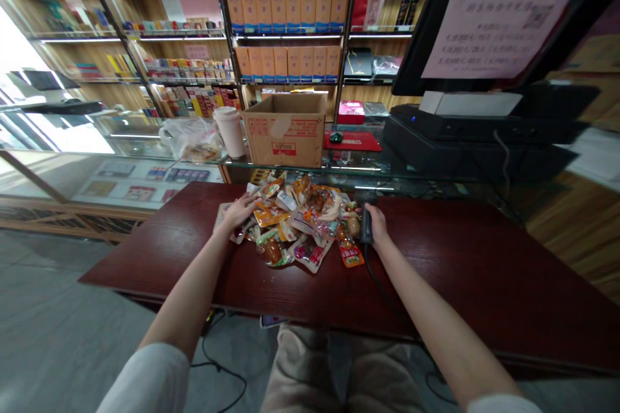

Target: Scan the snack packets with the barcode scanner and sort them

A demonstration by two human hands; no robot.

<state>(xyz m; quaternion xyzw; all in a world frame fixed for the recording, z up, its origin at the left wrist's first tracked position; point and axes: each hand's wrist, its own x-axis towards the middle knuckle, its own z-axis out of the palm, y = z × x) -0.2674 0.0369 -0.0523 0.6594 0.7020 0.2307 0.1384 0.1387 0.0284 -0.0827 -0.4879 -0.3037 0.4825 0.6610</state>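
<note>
Beige-trousered legs (301, 371) nearest; beyond, right hand (378, 224) grasps a black corded handheld device (367, 226) — long axis up the view, cord end bodyward — just right of the heap of colourful plastic food packets (298, 216), left hand (237, 214) touching its left edge, grip unclear.

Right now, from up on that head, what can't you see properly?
Head view: bottom of the open brown cardboard box, hidden by its front wall.
Head view: undermost packets in the heap of shiny plastic food packets, covered by those on top.
Head view: some fingers of the bare right hand, behind the black corded handheld device.
Head view: small writing on the pale pink paper sheet, too blurred to read.
</note>
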